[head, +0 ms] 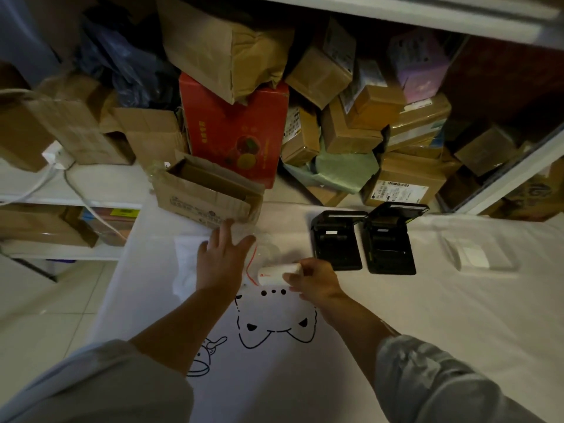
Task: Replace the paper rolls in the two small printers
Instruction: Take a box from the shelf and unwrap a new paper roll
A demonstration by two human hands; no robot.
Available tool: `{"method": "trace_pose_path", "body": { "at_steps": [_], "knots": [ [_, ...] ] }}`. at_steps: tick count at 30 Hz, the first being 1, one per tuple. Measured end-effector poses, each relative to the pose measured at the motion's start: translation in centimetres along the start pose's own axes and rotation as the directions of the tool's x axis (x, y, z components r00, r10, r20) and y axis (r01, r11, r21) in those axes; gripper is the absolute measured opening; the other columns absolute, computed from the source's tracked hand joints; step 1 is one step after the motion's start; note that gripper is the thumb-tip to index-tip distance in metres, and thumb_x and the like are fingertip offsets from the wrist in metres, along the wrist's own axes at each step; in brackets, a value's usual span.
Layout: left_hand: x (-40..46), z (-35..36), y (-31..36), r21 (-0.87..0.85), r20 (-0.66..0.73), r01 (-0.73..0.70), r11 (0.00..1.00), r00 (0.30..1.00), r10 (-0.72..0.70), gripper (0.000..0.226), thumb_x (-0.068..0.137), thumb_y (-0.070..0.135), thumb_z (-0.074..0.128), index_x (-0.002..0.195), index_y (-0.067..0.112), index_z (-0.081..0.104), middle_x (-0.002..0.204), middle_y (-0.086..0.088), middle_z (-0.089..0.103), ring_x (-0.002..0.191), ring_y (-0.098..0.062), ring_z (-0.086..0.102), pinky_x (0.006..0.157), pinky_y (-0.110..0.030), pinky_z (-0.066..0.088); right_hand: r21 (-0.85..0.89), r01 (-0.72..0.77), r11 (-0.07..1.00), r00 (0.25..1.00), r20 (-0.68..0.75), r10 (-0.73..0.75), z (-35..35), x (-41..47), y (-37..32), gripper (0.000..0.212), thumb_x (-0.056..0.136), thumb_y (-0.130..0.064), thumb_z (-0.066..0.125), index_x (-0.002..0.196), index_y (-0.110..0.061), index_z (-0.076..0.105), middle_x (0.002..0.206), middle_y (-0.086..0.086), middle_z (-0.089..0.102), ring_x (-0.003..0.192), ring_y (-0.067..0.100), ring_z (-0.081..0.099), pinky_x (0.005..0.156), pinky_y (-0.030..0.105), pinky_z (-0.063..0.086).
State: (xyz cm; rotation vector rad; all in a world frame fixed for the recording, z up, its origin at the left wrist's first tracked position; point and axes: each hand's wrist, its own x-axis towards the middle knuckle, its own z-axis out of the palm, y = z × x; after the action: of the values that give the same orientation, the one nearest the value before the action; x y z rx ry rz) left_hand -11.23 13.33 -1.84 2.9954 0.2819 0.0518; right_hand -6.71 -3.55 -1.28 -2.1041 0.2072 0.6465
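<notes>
Head view: right hand (314, 283) fingers (294, 277) grasp a white paper roll (276, 274); left hand (222, 257) released, spread over clear wrapping (262, 248).
Risk: roll may unspool or slip in that loose wrap.
Printers (335, 239), (392, 239): black, lids open, just beyond the right fingers on the desk (427, 300).

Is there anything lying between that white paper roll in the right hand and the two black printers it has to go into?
Nothing visible. The right hand holds the paper roll just left of the nearer printer, with only bare cloth between. Both printers have their lids up.
</notes>
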Motion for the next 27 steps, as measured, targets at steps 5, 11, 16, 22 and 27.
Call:
{"method": "trace_pose_path", "body": {
  "at_steps": [5,11,16,22,27],
  "knots": [
    [-0.4,0.1,0.7,0.204,-0.107,-0.220,0.954,0.964,0.245,0.047,0.056,0.020,0.087,0.099,0.023,0.068,0.131,-0.012,0.056,0.125,-0.032,0.049,0.107,-0.053,0.035,-0.039,0.075,0.996,0.995,0.062,-0.073,-1.4,0.9,-0.1,0.031,0.077,-0.009,0.075,0.106,-0.008,0.066,0.108,0.014,0.066,0.101,0.032,0.064,0.088,0.046,0.054],
    [-0.5,-0.3,3.0,0.455,0.333,-0.203,0.867,0.942,0.046,0.049,0.091,0.028,0.057,0.137,0.017,0.045,0.145,-0.004,0.043,0.138,-0.024,0.032,0.118,-0.044,0.012,-0.063,0.125,0.990,0.985,0.129,-0.116,-4.8,1.5,1.1,0.029,0.077,-0.005,0.074,0.105,-0.008,0.066,0.105,0.012,0.065,0.101,0.032,0.062,0.090,0.046,0.053],
    [-0.8,-1.4,6.2,0.408,0.224,-0.273,0.871,0.955,0.194,0.051,0.063,0.028,0.084,0.109,0.015,0.066,0.101,-0.008,0.067,0.095,-0.027,0.063,0.086,-0.038,0.049,-0.068,0.156,0.985,0.976,0.163,-0.143,-7.3,2.1,1.9,0.032,0.076,-0.009,0.075,0.106,-0.016,0.066,0.111,0.009,0.064,0.103,0.027,0.061,0.090,0.045,0.054],
    [-3.7,0.9,7.4,0.402,0.380,-0.168,0.900,0.925,0.002,0.033,0.085,0.017,0.064,0.118,0.015,0.060,0.119,-0.008,0.057,0.106,-0.024,0.057,0.086,-0.032,0.047,-0.088,0.158,0.983,0.959,0.251,-0.132,-7.8,2.2,3.1,0.036,0.078,-0.006,0.073,0.112,-0.015,0.062,0.117,0.006,0.058,0.108,0.024,0.058,0.092,0.040,0.053],
    [-2.8,0.0,7.3,0.205,0.296,0.020,0.978,0.952,-0.082,0.052,0.089,0.028,0.056,0.134,0.025,0.031,0.123,-0.007,0.041,0.094,-0.024,0.061,0.072,-0.035,0.055,-0.004,0.094,0.996,0.958,0.272,-0.089,-8.2,1.9,3.0,0.041,0.078,0.000,0.071,0.116,-0.013,0.061,0.118,0.008,0.059,0.107,0.025,0.059,0.086,0.036,0.055]
  ]
}}
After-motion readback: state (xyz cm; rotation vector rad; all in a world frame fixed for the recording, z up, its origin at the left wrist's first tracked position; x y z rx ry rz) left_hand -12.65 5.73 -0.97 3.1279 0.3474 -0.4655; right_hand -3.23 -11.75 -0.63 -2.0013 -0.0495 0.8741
